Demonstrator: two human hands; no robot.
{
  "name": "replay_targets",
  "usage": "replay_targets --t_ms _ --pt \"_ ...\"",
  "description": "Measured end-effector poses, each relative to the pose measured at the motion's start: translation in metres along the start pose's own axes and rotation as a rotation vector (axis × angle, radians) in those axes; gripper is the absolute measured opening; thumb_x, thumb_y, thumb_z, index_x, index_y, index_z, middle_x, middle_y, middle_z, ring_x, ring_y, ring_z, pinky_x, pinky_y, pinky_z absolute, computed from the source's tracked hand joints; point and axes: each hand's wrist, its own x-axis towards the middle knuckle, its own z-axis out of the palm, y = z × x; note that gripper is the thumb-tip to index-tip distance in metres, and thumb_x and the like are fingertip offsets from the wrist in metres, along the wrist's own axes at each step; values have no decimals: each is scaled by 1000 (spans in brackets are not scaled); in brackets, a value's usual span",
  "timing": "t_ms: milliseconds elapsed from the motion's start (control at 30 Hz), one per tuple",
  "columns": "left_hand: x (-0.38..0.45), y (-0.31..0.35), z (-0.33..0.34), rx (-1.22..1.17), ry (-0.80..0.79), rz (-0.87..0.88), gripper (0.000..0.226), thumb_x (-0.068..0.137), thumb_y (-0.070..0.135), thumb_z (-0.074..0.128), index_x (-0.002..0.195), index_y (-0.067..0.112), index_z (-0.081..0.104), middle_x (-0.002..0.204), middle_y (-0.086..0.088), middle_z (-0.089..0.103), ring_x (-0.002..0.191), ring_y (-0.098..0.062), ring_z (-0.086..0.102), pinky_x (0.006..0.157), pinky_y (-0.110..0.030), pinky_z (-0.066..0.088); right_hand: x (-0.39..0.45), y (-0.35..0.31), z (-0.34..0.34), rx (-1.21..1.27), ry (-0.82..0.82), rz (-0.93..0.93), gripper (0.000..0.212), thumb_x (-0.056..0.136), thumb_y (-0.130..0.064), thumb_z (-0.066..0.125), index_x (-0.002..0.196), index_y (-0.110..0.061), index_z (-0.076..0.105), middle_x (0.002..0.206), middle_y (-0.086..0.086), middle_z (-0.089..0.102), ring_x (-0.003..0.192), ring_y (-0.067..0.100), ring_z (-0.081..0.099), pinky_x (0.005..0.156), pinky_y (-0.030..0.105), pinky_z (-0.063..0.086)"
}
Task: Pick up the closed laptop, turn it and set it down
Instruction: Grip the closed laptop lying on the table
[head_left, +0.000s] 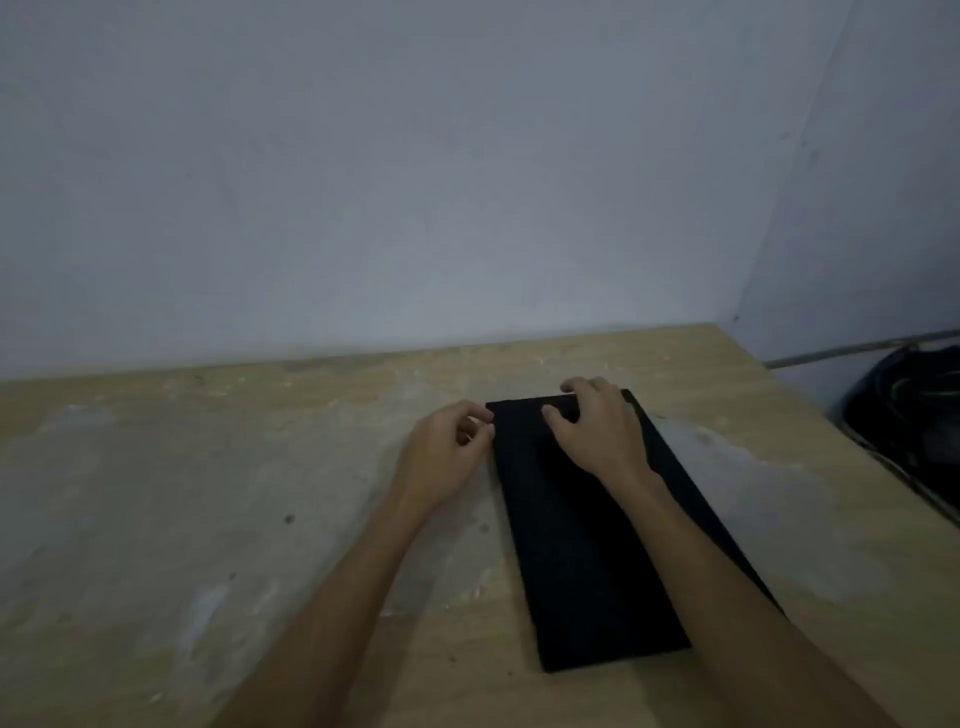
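Observation:
A closed black laptop (576, 551) lies flat on the worn wooden table (208, 493), its long side running away from me. My left hand (447, 457) is at the laptop's far left corner, fingers curled with the fingertips touching its left edge. My right hand (597, 426) lies on top of the lid at the far end, fingers hooked over the far edge and thumb on the lid. My right forearm covers part of the laptop's right side.
A plain grey wall rises right behind the table's back edge. The table's right edge runs diagonally at the right, and beyond it a dark bag or bundle (914, 410) sits lower down.

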Motion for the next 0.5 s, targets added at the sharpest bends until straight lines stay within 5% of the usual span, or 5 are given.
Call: replay_targets --t_ms 133,300,500 --pt "-1 10 22 99 -66 -122 38 99 41 61 130 20 65 103 2 60 85 -10 59 76 -24 47 0 28 -5 -147 -2 157 56 93 -52 58 132 -12 60 138 13 57 126 32 51 106 45 40" --pt "2 14 44 308 -82 -228 51 99 60 46 127 20 62 111 -2 46 111 -25 52 95 -38 43 4 37 0 -148 -67 297 75 91 -66 48 143 -13 47 146 18 49 133 37 44 107 48 38" --pt "6 10 55 280 -60 -283 57 92 68 48 123 23 64 112 0 50 110 -24 53 103 -45 42 8 37 3 -135 -37 302 72 90 -64 51 140 -13 50 139 19 55 128 37 46 103 47 39"
